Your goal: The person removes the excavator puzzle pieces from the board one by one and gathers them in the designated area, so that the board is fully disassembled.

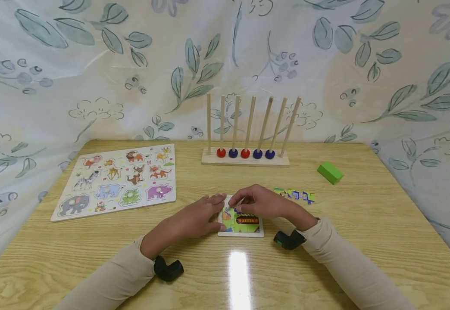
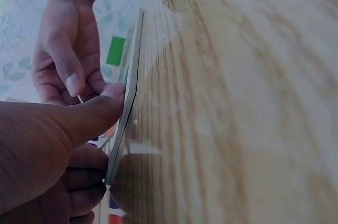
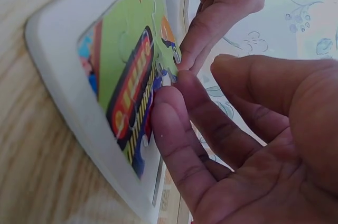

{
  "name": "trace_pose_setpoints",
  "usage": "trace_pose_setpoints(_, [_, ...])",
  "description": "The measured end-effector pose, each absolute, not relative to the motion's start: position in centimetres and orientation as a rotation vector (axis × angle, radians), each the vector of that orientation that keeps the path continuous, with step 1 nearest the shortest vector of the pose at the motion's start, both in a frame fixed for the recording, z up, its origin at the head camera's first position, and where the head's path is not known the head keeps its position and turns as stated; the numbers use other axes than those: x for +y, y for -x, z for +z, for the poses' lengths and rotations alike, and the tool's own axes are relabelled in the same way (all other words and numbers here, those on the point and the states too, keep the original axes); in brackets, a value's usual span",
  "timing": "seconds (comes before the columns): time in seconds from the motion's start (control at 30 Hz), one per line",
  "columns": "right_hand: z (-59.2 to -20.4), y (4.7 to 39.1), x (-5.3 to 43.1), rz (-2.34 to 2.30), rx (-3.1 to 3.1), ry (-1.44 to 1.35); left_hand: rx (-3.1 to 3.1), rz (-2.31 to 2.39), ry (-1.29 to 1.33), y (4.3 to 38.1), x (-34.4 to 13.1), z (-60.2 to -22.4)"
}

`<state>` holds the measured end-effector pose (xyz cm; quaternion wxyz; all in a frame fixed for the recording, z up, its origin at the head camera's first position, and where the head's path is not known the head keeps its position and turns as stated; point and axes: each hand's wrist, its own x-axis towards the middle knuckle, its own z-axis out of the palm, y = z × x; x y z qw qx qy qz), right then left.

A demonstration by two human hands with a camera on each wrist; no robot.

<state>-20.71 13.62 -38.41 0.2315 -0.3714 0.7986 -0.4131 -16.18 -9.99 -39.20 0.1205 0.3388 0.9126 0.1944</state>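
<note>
A small jigsaw puzzle board with a pale frame lies on the table, its picture partly filled with green, red and yellow-black striped pieces. At its left side my left hand holds the frame, thumb on the near part and fingers towards the far corner. Over the board's upper part reaches my right hand, its bent fingertips touching the pieces. In the right wrist view its thumb stands apart from the fingers. Loose jigsaw pieces lie beyond the right hand, partly hidden by it.
An animal peg puzzle lies at the left. A wooden stand with upright rods and red and blue beads is at the back. A green block lies to the right. A patterned cloth hangs behind the table.
</note>
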Motion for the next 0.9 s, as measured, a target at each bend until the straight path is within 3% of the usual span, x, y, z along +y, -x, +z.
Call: trace_pose_setpoints(0.9, [-38.45,20.70,12.81,-1.125,2.213,0.995,2.635,0.613,-0.971,16.40,-9.95,-39.28])
